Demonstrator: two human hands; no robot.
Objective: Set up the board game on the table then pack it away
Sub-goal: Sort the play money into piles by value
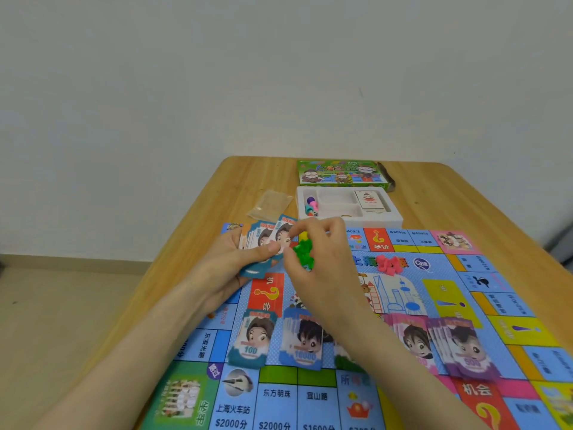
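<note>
**Banknotes in hand, four piles on the board**

My left hand (223,268) grips a fanned stack of banknotes (263,240), thumb clamped across them. My right hand (322,265) pinches the top note.

On the game board (310,398) lie four piles:
- 100s pile (251,339)
- 10000s pile (302,342)
- pink pile (409,336)
- purple 500s pile (465,349)

Two heaps of pieces sit mid-board, the green heap (302,254) and the pink heap (389,263). Beyond them are one white tray (393,214) and one green box (341,173).

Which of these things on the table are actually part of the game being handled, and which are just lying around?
In the job: board, banknotes fanned in the left hand, right hand pinching one, money stacks, green pieces, pink pieces, white tray, green box.
Lying about: clear plastic bag beside the tray, likely just packaging.
</note>
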